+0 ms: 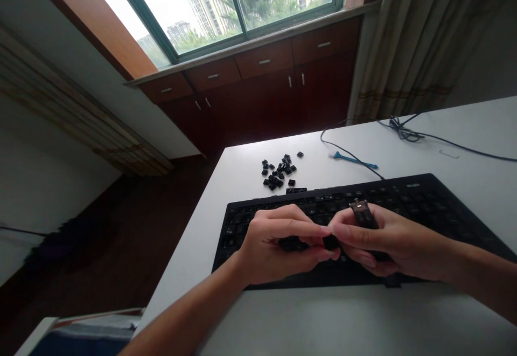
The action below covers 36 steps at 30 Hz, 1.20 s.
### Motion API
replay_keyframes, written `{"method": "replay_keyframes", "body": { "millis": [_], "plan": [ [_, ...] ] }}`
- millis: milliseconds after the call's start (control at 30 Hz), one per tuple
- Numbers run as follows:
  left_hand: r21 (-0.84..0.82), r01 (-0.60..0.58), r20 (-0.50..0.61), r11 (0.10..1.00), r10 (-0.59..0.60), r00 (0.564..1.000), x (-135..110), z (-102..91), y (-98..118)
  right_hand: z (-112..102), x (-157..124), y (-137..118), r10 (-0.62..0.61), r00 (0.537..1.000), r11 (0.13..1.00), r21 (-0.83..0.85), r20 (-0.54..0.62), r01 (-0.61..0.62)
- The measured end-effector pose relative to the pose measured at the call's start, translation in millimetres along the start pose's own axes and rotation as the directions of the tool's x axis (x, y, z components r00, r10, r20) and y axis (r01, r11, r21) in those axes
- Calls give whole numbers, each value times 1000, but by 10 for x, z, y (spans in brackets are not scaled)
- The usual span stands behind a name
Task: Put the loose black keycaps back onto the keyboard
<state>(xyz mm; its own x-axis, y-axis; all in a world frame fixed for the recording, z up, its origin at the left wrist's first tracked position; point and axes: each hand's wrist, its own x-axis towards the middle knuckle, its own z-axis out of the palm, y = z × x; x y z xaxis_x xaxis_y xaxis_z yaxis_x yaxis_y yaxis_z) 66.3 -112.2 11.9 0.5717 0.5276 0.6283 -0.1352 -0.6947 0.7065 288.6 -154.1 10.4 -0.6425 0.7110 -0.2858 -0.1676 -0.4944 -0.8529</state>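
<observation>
A black keyboard lies across the white table under both hands. My left hand pinches a small black keycap between its fingertips, just above the keys. The thumb and index tip of my right hand meet the left fingertips at that same keycap. Tucked in the right palm is a dark, narrow tool with a metal tip, which looks like a keycap puller; its lower part is hidden by the fingers. Beyond the keyboard's far left edge, several loose black keycaps lie in a scattered pile.
Behind the keyboard rests a blue brush-like tool, crossed by the keyboard's cable. A bundled cord and a thin bent wire lie at the back right. The white table ends at a left edge above a dark floor.
</observation>
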Motion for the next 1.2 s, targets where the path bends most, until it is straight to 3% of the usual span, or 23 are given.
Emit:
{"method": "replay_keyframes", "body": {
  "millis": [667, 1200],
  "plan": [
    [-13, -16, 30, 1000, 16, 999, -11, -6, -38, 49, -7, -21, 34, 999, 999, -37, -41, -35],
    [-36, -20, 39, 999, 21, 999, -41, -16, -56, 59, -7, -16, -15, 1000, 991, -131, -12, 14]
  ]
}}
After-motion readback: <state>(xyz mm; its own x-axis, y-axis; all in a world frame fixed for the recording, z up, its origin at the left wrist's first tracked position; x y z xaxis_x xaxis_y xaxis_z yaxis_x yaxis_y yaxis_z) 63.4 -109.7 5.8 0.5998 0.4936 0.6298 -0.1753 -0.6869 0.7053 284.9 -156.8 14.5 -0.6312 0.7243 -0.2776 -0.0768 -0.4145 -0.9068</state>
